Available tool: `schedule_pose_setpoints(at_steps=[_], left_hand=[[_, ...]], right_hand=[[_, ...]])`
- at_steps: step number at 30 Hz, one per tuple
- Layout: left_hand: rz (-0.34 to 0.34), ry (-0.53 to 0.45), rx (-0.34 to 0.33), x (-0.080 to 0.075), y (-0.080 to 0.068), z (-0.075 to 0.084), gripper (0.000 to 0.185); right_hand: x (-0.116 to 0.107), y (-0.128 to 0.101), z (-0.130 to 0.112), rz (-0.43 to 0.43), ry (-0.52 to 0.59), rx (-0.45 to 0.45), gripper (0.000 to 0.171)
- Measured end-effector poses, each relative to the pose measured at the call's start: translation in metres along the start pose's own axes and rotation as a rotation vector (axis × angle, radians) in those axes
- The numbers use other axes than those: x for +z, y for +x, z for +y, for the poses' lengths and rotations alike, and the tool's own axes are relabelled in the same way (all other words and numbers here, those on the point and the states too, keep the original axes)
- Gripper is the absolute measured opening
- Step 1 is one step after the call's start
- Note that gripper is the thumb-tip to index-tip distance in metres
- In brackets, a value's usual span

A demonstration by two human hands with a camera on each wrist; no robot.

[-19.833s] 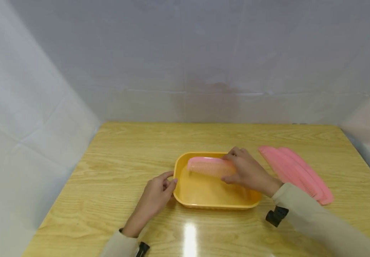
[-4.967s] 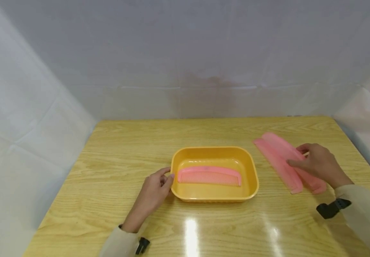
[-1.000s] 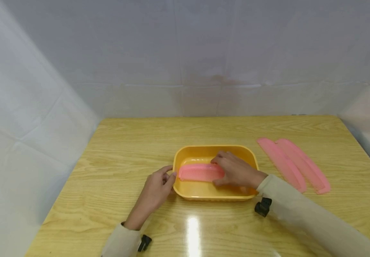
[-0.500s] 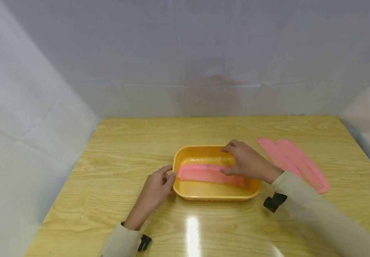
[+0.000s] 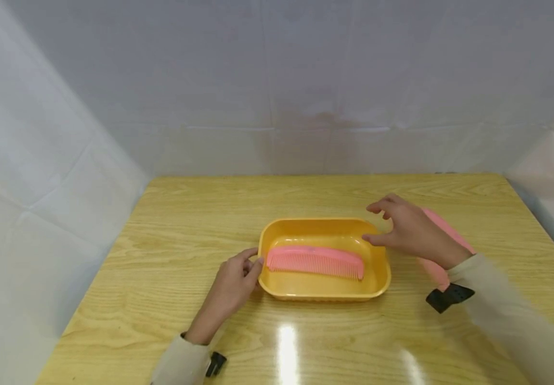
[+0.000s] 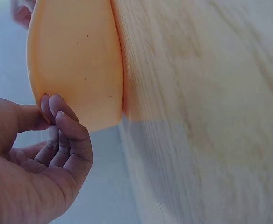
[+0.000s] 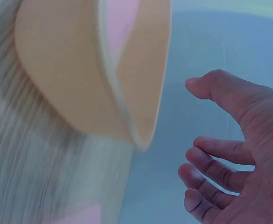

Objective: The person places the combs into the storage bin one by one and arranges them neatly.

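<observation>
A yellow tray (image 5: pixel 322 220) stands mid-table with one pink comb (image 5: pixel 314 262) lying lengthwise in it, teeth toward me. My left hand (image 5: pixel 253 259) grips the tray's left end, curled fingertips (image 6: pixel 57 109) against its outer wall (image 6: pixel 75 60). My right hand (image 5: pixel 378 222) hovers empty with spread fingers just past the tray's right end. It partly covers two more pink combs (image 5: pixel 443 224) lying on the table. In the right wrist view the open right hand (image 7: pixel 197 116) is apart from the tray (image 7: pixel 80 70), and the comb (image 7: pixel 120 23) shows inside.
The wooden table (image 5: pixel 185 214) is walled by white sheets at the back and both sides. A black wrist strap (image 5: pixel 447 297) sits on the right sleeve, another (image 5: pixel 215 364) on the left.
My right hand let go of the comb in the tray and drew back to the right, over the combs on the table. The left hand has stayed put.
</observation>
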State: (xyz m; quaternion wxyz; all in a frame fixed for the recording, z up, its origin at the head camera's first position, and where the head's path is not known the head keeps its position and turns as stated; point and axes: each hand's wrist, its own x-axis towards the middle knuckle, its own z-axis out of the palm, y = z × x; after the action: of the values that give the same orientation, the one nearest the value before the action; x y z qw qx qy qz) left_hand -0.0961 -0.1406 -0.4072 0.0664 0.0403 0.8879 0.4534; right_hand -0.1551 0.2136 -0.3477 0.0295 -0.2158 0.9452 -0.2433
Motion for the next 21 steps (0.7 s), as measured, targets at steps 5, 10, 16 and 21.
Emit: schedule_pose_setpoints(at_steps=[5,10,16,21], left_hand=[[0.002,0.001,0.002,0.000,0.000,-0.001,0.041],[0.001,-0.001,0.014,0.000,0.000,-0.002,0.041],[0.003,0.000,0.027,-0.001,-0.001,-0.001,0.040],[0.003,-0.007,0.016,-0.001,-0.001,-0.001,0.041]], right_hand=[[-0.010,-0.011,0.017,0.043,-0.007,0.026,0.060],[-0.016,-0.020,0.032,0.056,-0.013,0.069,0.062],[-0.017,-0.030,0.049,0.051,-0.008,0.138,0.068],[-0.017,-0.040,0.060,0.049,0.005,0.176,0.068]])
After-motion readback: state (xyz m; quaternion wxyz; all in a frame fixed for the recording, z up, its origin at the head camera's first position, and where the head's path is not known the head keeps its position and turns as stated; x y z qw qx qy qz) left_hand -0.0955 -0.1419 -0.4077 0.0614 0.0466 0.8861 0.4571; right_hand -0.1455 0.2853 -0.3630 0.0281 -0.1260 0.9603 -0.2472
